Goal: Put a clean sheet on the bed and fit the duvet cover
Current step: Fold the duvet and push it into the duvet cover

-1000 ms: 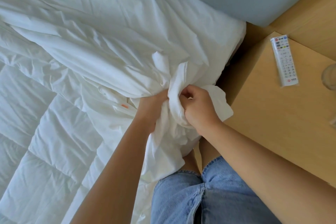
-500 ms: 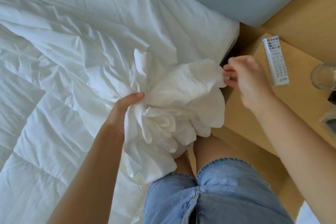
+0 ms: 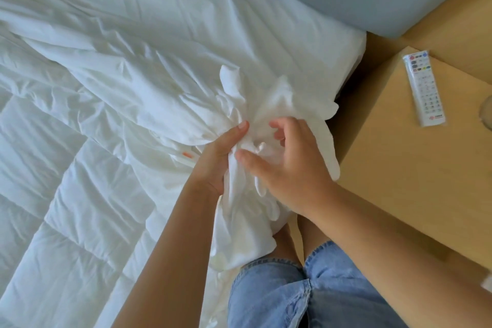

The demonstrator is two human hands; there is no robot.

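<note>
White cover (image 3: 269,104) sits bunched at the bed (image 3: 343,42) corner, my left hand (image 3: 218,160) gripping its gathered neck, while my right hand (image 3: 292,170), back from near the remote (image 3: 426,90), spreads loose fingers over it, holding nothing, so I judge a fresh grip comes next.

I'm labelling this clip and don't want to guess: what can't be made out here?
All head view.
1. Left hand: fingers buried in the bunched white cloth.
2. Right hand: its own curled fingers hide whether it grips the cloth.
3. Glass: cut off by the right edge.
4. Remote: button labels too small.
5. Orange tag: partly under cloth, unreadable.
</note>
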